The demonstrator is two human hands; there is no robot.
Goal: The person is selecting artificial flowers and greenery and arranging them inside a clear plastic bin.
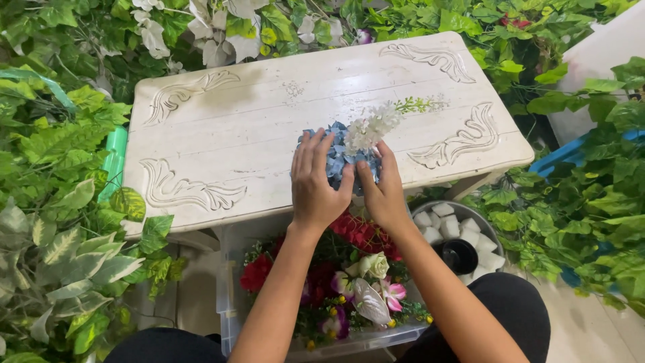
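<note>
Both hands are working at the near edge of the white table (pixel 222 128) right now. The left hand (pixel 316 181) is lying over a blue flower cluster (pixel 336 158), fingers spread and pressing down on its left side. The right hand (pixel 383 191) is closing in from the right, thumb and fingers pinching the blue petals together with a white flower sprig (pixel 373 124) that is poking out toward the far right, its green tip (pixel 420 104) resting on the tabletop. The bundle is sitting on the table, just in from the near edge, roughly at the middle.

To do this well, I'd say the hands should be keeping the stems gathered low and the pressure light, so the petals are not getting crushed and the sprig is not slipping sideways.

The tabletop is looking worn, painted white, with carved scrolls at each corner. Below it, near the person's knees, a clear plastic bin (pixel 232 296) is holding red, white and pink flowers. To the right, a round tub (pixel 485 228) is holding white blocks. Green leafy vines (pixel 60 202) are crowding in on the left, far and right sides.
</note>
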